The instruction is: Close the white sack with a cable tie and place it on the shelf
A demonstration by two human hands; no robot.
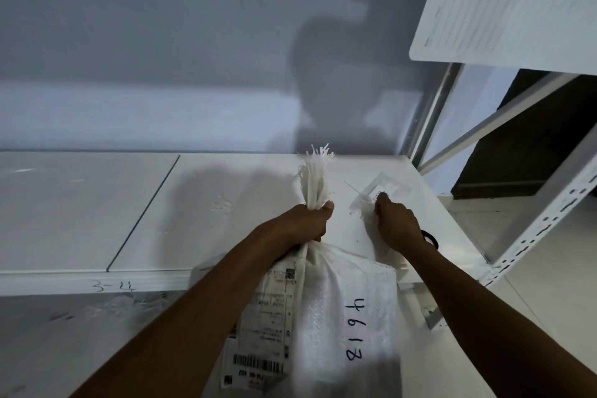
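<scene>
Two grips: left fingers (325,207) clutch the white sack (349,300) neck, right fingers (382,203) pinch cable ties (359,202).

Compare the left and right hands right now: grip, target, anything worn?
Left hand fists the white sack's gathered neck, which stands up out of it; right hand pinches at the packet of cable ties lying flat on the shelf. Right wrist wears a black band; left wrist is bare. Both have curled fingers.

The left hand (307,220) grips the bunched top of the white sack (342,304). Just right, the right hand (396,220) pinches a pack of cable ties (386,188) on the shelf (226,213).
</scene>
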